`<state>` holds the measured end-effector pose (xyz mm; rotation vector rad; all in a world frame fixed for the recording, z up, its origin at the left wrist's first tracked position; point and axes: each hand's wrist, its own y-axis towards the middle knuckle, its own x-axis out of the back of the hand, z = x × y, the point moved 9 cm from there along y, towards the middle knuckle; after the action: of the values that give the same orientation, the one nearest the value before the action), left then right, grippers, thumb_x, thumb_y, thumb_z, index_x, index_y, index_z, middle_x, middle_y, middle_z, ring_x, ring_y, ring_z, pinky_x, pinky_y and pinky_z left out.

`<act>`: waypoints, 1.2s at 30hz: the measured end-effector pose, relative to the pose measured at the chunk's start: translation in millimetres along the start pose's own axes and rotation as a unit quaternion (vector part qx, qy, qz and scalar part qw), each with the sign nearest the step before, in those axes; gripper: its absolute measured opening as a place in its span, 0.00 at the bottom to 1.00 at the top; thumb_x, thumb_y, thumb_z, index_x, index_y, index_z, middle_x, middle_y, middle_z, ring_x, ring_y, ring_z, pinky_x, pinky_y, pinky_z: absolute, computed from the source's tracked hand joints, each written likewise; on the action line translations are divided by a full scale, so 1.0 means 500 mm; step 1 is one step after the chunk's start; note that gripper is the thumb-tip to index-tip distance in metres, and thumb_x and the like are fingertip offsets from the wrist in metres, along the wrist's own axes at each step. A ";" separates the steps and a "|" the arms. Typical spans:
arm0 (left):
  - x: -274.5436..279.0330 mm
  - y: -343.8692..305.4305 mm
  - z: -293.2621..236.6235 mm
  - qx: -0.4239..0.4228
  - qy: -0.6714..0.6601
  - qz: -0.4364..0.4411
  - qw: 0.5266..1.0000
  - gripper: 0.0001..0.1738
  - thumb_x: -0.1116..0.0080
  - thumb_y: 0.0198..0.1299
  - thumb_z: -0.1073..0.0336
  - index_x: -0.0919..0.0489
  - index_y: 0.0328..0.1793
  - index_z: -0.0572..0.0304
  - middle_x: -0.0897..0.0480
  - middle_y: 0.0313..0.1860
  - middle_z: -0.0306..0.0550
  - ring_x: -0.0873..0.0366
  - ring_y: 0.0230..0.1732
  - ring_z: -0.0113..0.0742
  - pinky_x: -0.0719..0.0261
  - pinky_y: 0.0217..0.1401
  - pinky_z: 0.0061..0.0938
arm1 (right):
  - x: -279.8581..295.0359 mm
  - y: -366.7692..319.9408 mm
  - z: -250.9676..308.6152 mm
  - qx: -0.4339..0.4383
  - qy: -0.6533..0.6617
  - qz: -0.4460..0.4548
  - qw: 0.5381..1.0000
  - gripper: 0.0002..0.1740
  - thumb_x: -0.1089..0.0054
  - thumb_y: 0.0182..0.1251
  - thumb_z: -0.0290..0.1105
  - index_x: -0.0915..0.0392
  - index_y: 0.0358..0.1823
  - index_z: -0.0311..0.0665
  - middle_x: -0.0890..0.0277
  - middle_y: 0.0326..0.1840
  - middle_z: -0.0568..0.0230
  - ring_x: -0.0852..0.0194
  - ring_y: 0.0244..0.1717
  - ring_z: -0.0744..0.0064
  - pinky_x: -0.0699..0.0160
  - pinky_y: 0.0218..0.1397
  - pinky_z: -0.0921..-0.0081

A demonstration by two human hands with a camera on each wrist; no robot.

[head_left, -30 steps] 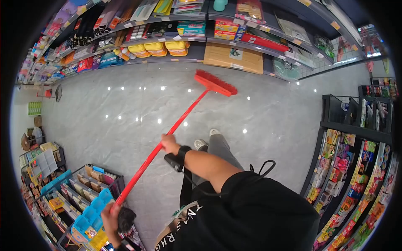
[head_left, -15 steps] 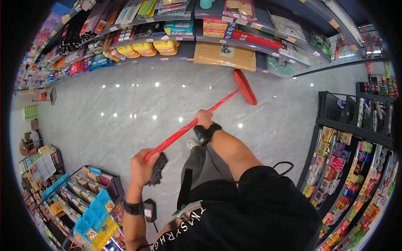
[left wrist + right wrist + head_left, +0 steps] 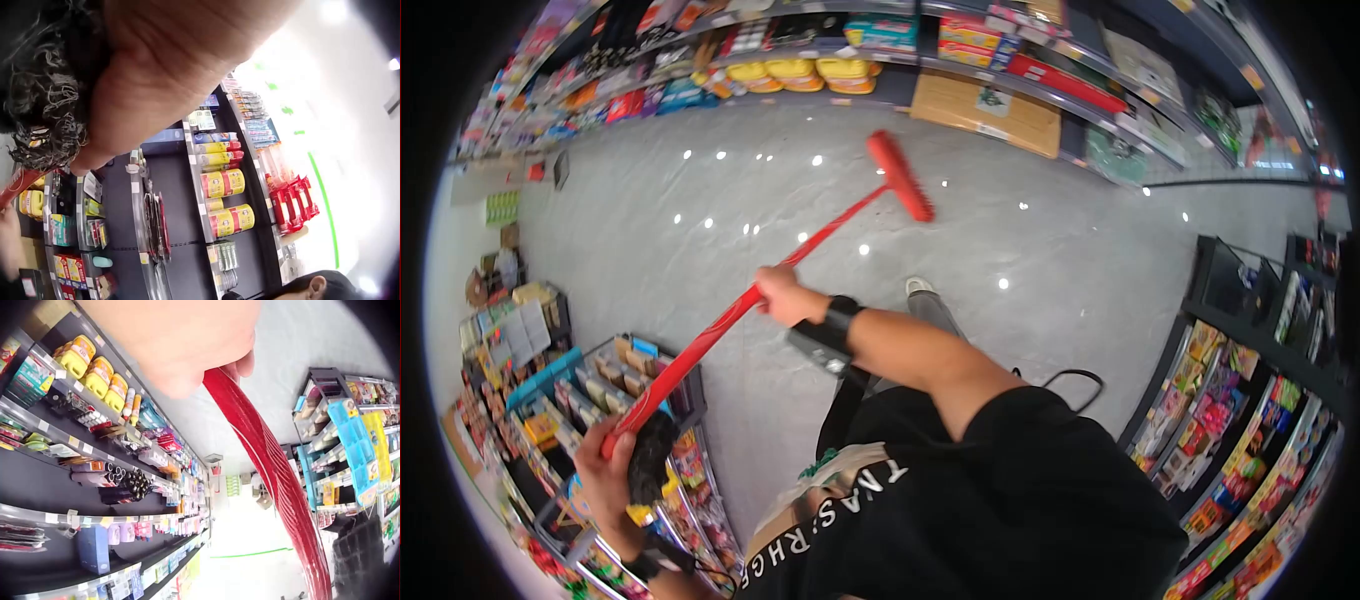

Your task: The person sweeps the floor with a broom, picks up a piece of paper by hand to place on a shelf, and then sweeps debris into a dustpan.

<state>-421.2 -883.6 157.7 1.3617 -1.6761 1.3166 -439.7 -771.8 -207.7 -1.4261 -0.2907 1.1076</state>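
I watch from afar as a person (image 3: 1020, 510) grips a red broom (image 3: 715, 335) two-handed in a shop aisle. The right hand (image 3: 787, 297), just toward 9 o'clock from centre, wraps its fingers around the handle; the left hand (image 3: 605, 475), at 8 o'clock, curls its fingers around the handle's near end, beside a frayed black tuft (image 3: 651, 463). The broom head (image 3: 901, 178) is at 12 o'clock over grey floor (image 3: 730, 215); I cannot tell whether it touches. A brown board (image 3: 960, 103) sits shelved at 1 o'clock.
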 end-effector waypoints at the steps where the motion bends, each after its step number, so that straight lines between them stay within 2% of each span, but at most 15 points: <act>1: -0.009 0.007 0.013 0.015 -0.018 0.014 1.000 0.12 0.43 0.45 0.69 0.26 0.36 0.69 0.25 0.26 0.43 0.31 0.30 0.26 0.33 0.38 0.20 | 0.019 -0.005 0.002 -0.006 0.016 0.018 1.000 0.08 0.57 0.51 0.30 0.36 0.30 0.32 0.33 0.26 0.54 0.33 0.20 0.62 0.36 0.13 0.67; 5: -0.153 0.073 -0.001 -0.027 -0.044 0.097 0.994 0.14 0.41 0.44 0.69 0.26 0.37 0.69 0.24 0.26 0.44 0.30 0.29 0.25 0.31 0.34 0.19 | 0.231 0.053 0.009 0.015 0.007 -0.055 0.998 0.03 0.54 0.51 0.30 0.37 0.25 0.41 0.37 0.20 0.63 0.37 0.16 0.67 0.40 0.12 0.70; 6: -0.206 0.096 0.000 -0.039 -0.066 0.121 0.990 0.14 0.41 0.44 0.68 0.25 0.37 0.68 0.23 0.24 0.45 0.29 0.27 0.26 0.30 0.32 0.20 | 0.318 0.144 0.003 0.124 -0.111 -0.013 0.986 0.04 0.54 0.50 0.31 0.37 0.26 0.41 0.37 0.21 0.62 0.36 0.18 0.66 0.37 0.14 0.69; 8: -0.315 0.134 -0.015 -0.095 -0.113 0.181 0.972 0.14 0.40 0.44 0.64 0.24 0.36 0.65 0.24 0.23 0.48 0.28 0.25 0.28 0.30 0.29 0.22 | 0.481 0.284 -0.014 0.361 -0.326 -0.008 0.874 0.05 0.53 0.49 0.32 0.36 0.27 0.40 0.35 0.23 0.60 0.33 0.21 0.63 0.33 0.19 0.67; 11: -0.434 0.163 -0.040 -0.177 -0.147 0.189 0.955 0.15 0.40 0.44 0.58 0.24 0.33 0.61 0.24 0.24 0.54 0.27 0.25 0.48 0.30 0.28 0.30 | 0.603 0.269 -0.002 0.351 -0.487 -0.083 0.796 0.13 0.44 0.38 0.37 0.31 0.22 0.37 0.31 0.23 0.51 0.31 0.27 0.52 0.31 0.27 0.65; 13: -0.452 0.177 -0.013 -0.191 -0.142 0.188 0.953 0.15 0.41 0.44 0.57 0.24 0.33 0.60 0.24 0.23 0.54 0.27 0.25 0.49 0.30 0.27 0.32 | 0.569 0.224 0.002 0.335 -0.591 -0.135 0.721 0.16 0.41 0.33 0.39 0.29 0.20 0.35 0.30 0.23 0.48 0.30 0.29 0.49 0.31 0.30 0.63; 15: -0.435 0.191 0.029 -0.222 -0.124 0.173 0.952 0.15 0.41 0.44 0.56 0.24 0.33 0.59 0.24 0.22 0.53 0.27 0.25 0.49 0.30 0.27 0.33 | 0.393 0.104 0.041 0.312 -0.689 -0.185 0.628 0.17 0.40 0.32 0.40 0.29 0.19 0.33 0.30 0.24 0.46 0.30 0.31 0.48 0.31 0.31 0.61; 17: -0.376 0.240 0.138 -0.189 -0.147 0.177 0.955 0.12 0.42 0.46 0.61 0.24 0.35 0.61 0.24 0.22 0.52 0.26 0.22 0.41 0.30 0.26 0.28 | 0.271 0.178 -0.004 0.415 -0.674 -0.149 0.592 0.12 0.42 0.32 0.35 0.31 0.15 0.34 0.34 0.19 0.49 0.33 0.26 0.47 0.34 0.28 0.59; 19: -0.278 0.288 0.253 -0.148 -0.118 0.164 0.968 0.11 0.44 0.48 0.64 0.24 0.35 0.65 0.25 0.21 0.51 0.29 0.21 0.33 0.30 0.27 0.26 | 0.068 0.226 -0.040 0.413 -0.695 -0.122 0.576 0.10 0.43 0.32 0.32 0.33 0.15 0.35 0.35 0.18 0.50 0.33 0.24 0.50 0.35 0.25 0.59; 23: -0.016 0.365 0.423 -0.104 -0.007 0.065 0.992 0.11 0.45 0.50 0.65 0.25 0.34 0.68 0.28 0.19 0.39 0.36 0.22 0.22 0.35 0.25 0.18 | -0.334 0.312 -0.086 0.424 -0.666 -0.074 0.609 0.08 0.38 0.33 0.34 0.26 0.16 0.40 0.28 0.19 0.55 0.27 0.25 0.57 0.30 0.25 0.66; 27: 0.167 0.373 0.463 -0.102 0.044 -0.007 0.994 0.10 0.47 0.50 0.67 0.26 0.34 0.68 0.27 0.23 0.39 0.35 0.27 0.23 0.36 0.33 0.17 | -0.571 0.279 -0.057 0.390 -0.619 -0.060 0.679 0.06 0.42 0.41 0.33 0.26 0.21 0.40 0.29 0.17 0.59 0.29 0.21 0.60 0.31 0.22 0.69; 28: 0.201 0.367 0.469 -0.098 0.025 -0.007 0.995 0.10 0.47 0.51 0.67 0.26 0.34 0.68 0.26 0.25 0.39 0.34 0.29 0.23 0.36 0.35 0.16 | -0.544 0.293 -0.078 0.187 -0.263 -0.092 0.942 0.06 0.44 0.44 0.33 0.28 0.24 0.39 0.30 0.17 0.60 0.30 0.19 0.62 0.33 0.20 0.70; 29: 0.231 0.356 0.467 -0.101 0.007 -0.013 0.995 0.10 0.47 0.51 0.67 0.26 0.35 0.68 0.26 0.27 0.39 0.34 0.30 0.23 0.36 0.36 0.16 | -0.568 0.273 -0.156 -0.057 0.154 -0.098 0.982 0.07 0.46 0.47 0.33 0.30 0.26 0.38 0.31 0.17 0.61 0.32 0.17 0.64 0.36 0.17 0.71; 32: 0.315 0.295 0.452 -0.131 0.026 -0.035 0.990 0.11 0.47 0.50 0.68 0.26 0.37 0.68 0.26 0.29 0.40 0.33 0.32 0.24 0.36 0.39 0.17 | -0.667 0.200 -0.138 0.014 0.132 0.183 0.974 0.07 0.52 0.53 0.34 0.34 0.29 0.40 0.33 0.20 0.65 0.35 0.17 0.73 0.39 0.17 0.75; 36: 0.334 0.223 0.438 -0.163 0.025 -0.022 0.986 0.11 0.47 0.48 0.70 0.27 0.38 0.67 0.26 0.30 0.40 0.32 0.33 0.25 0.37 0.41 0.17 | -0.625 0.092 -0.151 0.037 0.163 0.215 0.962 0.05 0.50 0.52 0.33 0.34 0.26 0.41 0.32 0.21 0.65 0.32 0.19 0.72 0.40 0.14 0.79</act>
<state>-547.2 -1149.1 199.9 1.1564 -1.7273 0.9890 -561.8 -1061.3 -126.2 -1.6178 0.3077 1.1883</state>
